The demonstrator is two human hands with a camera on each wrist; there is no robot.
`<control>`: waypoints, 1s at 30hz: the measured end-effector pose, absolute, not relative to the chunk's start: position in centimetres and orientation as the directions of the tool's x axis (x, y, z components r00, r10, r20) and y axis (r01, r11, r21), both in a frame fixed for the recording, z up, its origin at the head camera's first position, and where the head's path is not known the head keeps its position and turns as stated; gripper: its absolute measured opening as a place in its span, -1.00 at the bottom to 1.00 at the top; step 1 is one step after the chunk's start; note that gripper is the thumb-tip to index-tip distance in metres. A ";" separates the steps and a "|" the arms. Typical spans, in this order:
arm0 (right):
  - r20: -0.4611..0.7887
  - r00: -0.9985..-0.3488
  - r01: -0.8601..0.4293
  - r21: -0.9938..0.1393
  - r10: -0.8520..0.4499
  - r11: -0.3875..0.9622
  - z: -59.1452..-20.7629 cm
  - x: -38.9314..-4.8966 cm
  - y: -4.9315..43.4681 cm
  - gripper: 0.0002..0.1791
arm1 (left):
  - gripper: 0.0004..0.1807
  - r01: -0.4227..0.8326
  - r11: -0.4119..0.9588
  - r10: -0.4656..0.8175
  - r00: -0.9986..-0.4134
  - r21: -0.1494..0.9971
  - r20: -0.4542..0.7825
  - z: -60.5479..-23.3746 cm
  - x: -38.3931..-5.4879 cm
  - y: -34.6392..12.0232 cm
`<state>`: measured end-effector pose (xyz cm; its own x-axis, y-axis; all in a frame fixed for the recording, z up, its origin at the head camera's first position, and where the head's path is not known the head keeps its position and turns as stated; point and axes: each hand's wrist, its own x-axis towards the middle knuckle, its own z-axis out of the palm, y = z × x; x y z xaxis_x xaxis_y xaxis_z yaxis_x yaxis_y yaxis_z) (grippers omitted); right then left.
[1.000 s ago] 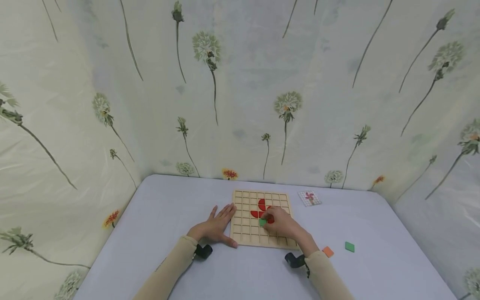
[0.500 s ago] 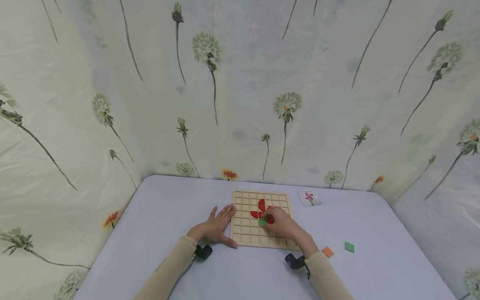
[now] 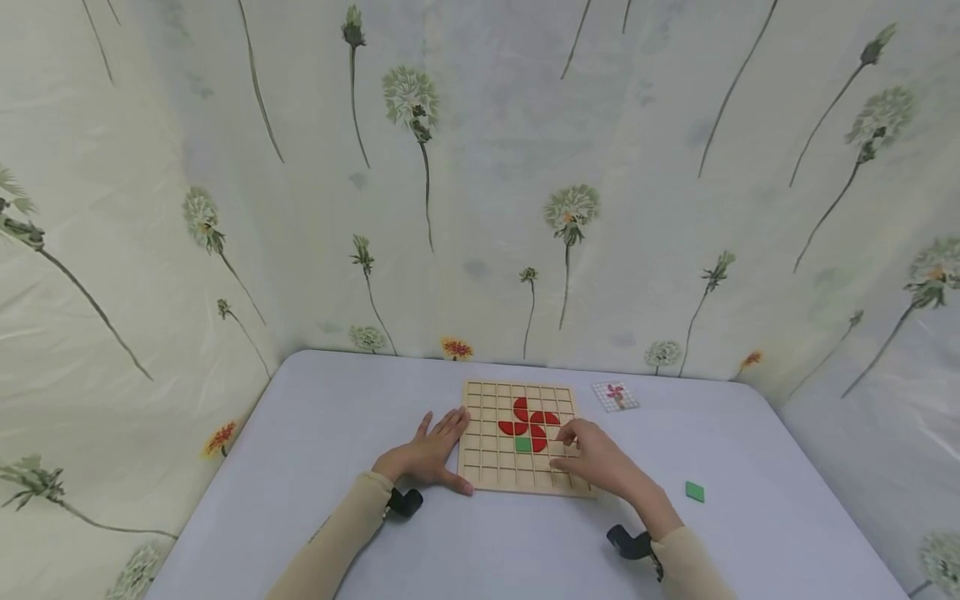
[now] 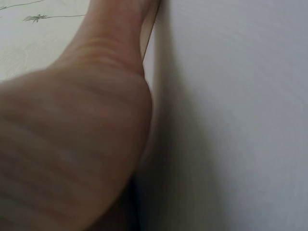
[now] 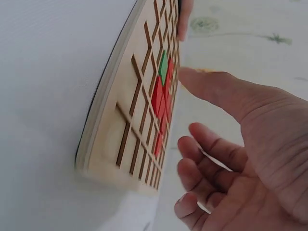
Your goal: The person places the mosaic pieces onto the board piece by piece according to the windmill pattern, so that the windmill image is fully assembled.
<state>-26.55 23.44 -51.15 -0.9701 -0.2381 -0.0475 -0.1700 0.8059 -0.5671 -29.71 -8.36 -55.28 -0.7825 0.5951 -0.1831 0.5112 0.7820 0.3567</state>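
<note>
A wooden grid board (image 3: 495, 479) lies on the table. Red rounded pieces (image 3: 538, 437) form a pinwheel in its middle cells, and a green square tile (image 3: 522, 445) sits in a cell just below them. My left hand (image 3: 429, 454) rests with spread fingers at the board's left edge, fingertips and thumb touching it. Over the board's right part hovers my right hand (image 3: 592, 454), its fingers loosely bent and nothing between them. In the right wrist view the right hand (image 5: 240, 139) shows thumb and fingers apart, clear of the pieces.
To the board's upper right lies a small pattern card (image 3: 616, 396) with a red pinwheel picture. A loose green tile (image 3: 695, 492) is on the table to the right of my right forearm. Flower-printed cloth (image 3: 480, 167) stands behind the table.
My right hand has drawn back to the right from the green tile, which stays in its cell. The right forearm now hides the loose orange tile. The left hand has stayed put.
</note>
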 end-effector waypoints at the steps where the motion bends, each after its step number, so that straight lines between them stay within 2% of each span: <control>1: -0.060 -0.972 -0.154 -0.558 -0.225 0.815 -51.1 -26.3 23.9 -0.50 | 0.40 0.512 0.783 0.595 -0.782 0.354 -0.185 -55.3 -29.7 -8.3; 6: -0.085 -0.981 -0.108 -0.507 -0.174 0.855 -51.2 -24.9 26.6 -0.36 | 0.40 0.514 0.782 0.596 -0.782 0.352 -0.182 -55.4 -29.7 -8.3; 16: -0.089 -0.989 -0.065 -0.455 -0.118 0.888 -51.2 -22.5 31.6 -0.27 | 0.41 0.511 0.783 0.593 -0.786 0.355 -0.178 -55.5 -29.7 -8.3; 20: -0.146 -0.986 -0.002 -0.458 -0.077 0.889 -51.0 -22.4 32.8 -0.25 | 0.41 0.507 0.781 0.592 -0.787 0.364 -0.174 -55.4 -29.7 -8.2; 24: -0.215 -0.975 0.049 -0.445 -0.053 0.894 -50.9 -22.3 33.5 -0.36 | 0.41 0.508 0.778 0.595 -0.786 0.371 -0.171 -55.4 -29.7 -8.2; 30: -0.235 -0.968 0.022 -0.439 -0.091 0.898 -51.3 -22.3 33.8 -0.66 | 0.41 0.505 0.778 0.593 -0.786 0.374 -0.172 -55.3 -29.7 -8.2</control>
